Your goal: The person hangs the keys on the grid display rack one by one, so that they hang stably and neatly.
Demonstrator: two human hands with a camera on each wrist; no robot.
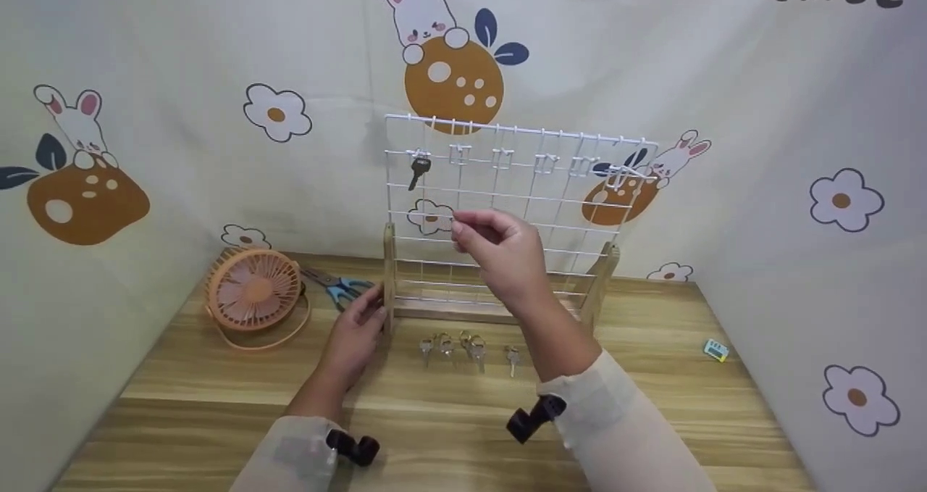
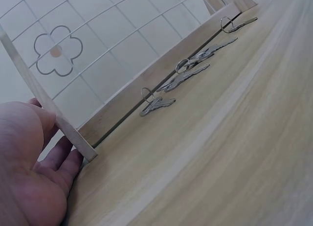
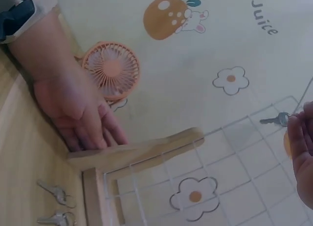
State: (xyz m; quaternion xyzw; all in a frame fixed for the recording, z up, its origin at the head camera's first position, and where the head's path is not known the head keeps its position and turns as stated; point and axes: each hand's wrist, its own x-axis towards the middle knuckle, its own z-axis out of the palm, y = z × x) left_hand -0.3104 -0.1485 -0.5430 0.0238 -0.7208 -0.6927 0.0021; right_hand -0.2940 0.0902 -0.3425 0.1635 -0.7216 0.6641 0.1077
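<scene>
A white wire grid rack [image 1: 497, 220] stands upright in a wooden base, with several small hooks along its upper part. One dark key [image 1: 419, 172] hangs from the leftmost hook. My left hand [image 1: 355, 336] grips the lower left wooden post [image 2: 73, 135], thumb on one side and fingers behind. In front of the grid, below and right of the hanging key, is my right hand [image 1: 510, 260], fingers loosely bent and thumb near the index fingertip; nothing shows between them. Several silver keys on rings [image 1: 476, 351] lie in a row before the base.
An orange fan [image 1: 257, 289] stands at the left of the wooden table [image 1: 434, 427]. Blue-handled scissors [image 1: 339, 289] lie behind my left hand, partly hidden. A small light-blue and white item [image 1: 715, 350] is near the right edge. Printed cloth [image 1: 319, 35] surrounds the table.
</scene>
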